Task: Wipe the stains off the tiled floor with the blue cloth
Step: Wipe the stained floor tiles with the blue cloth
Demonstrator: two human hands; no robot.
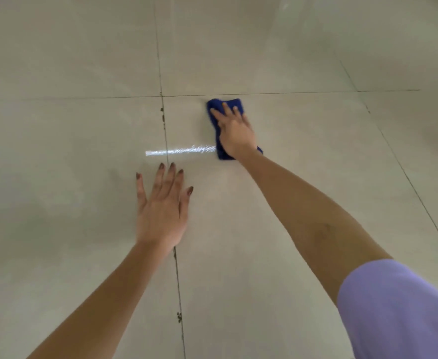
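Right hand point(236, 132) pressed blue cloth point(215, 103) flat, fingers straight. Grout stains point(162, 117) lay to its left, nearer the splayed left hand point(162, 211)

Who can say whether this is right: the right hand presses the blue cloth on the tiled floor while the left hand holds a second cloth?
Not quite. The head view shows the left hand holding nothing: it lies flat, fingers spread, on the tiled floor. The rest stands: the right hand presses the blue cloth on the floor.
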